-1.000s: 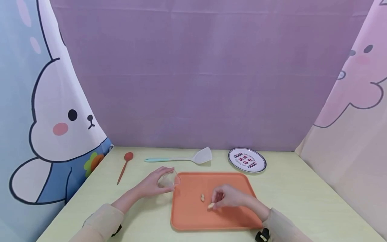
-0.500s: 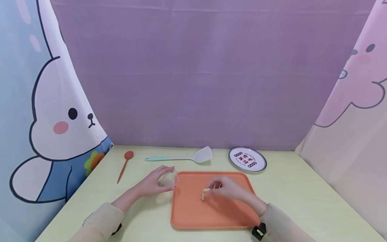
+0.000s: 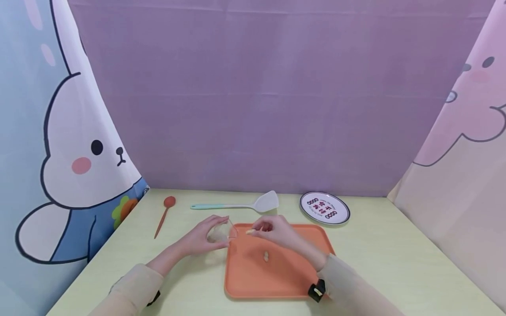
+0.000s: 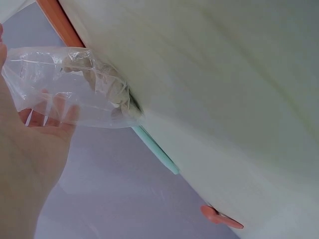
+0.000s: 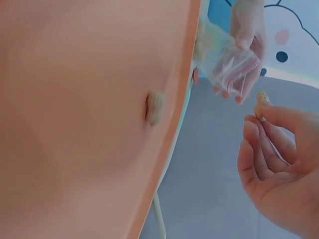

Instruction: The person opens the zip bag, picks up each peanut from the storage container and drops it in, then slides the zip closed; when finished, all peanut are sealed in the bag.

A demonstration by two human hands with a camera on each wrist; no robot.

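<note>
My left hand (image 3: 203, 237) grips a clear plastic bag (image 4: 75, 89) near its mouth, beside the left edge of an orange tray (image 3: 253, 287). Several peanuts (image 4: 118, 94) show through the bag's film, lying toward its bottom end. Above the tray, my right hand (image 3: 278, 230) pinches one unshelled peanut (image 5: 261, 105) between thumb and fingertips. It is held up a short way from the bag's opening. Another peanut (image 5: 155, 108) lies alone on the tray, near the middle in the head view.
Behind the tray lies a spatula (image 3: 265, 202) with a mint handle. A red spoon (image 3: 169, 202) is at the back left, and a white plate (image 3: 325, 208) with red lettering at the back right. A purple curtain (image 3: 253, 109) stands along the table's back edge.
My right hand has lifted a peanut off the tray and carried it left and away from me, close to the bag. The left hand with the bag has stayed in place.
</note>
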